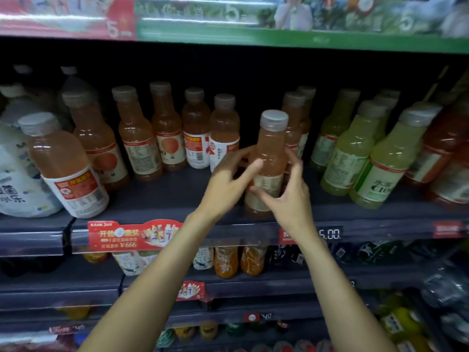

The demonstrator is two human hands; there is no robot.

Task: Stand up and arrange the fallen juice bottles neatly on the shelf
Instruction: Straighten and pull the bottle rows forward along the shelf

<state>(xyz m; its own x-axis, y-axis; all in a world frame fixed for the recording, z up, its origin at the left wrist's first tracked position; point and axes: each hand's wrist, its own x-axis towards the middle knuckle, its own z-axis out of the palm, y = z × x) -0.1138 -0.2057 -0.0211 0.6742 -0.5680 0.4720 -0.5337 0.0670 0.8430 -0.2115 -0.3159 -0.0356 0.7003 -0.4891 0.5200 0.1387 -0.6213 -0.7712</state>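
I see both hands on the pink juice bottle, upright near the shelf front edge. Left hand fingers spread & touching it, right hand fingers curled round it. Open room on its left.

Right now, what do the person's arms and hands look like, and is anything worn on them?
Both forearms are bare up to the bottom edge of the picture: no sleeves, gloves or watch in view. The left hand and right hand show no rings that can be made out; the fingers are blurred.
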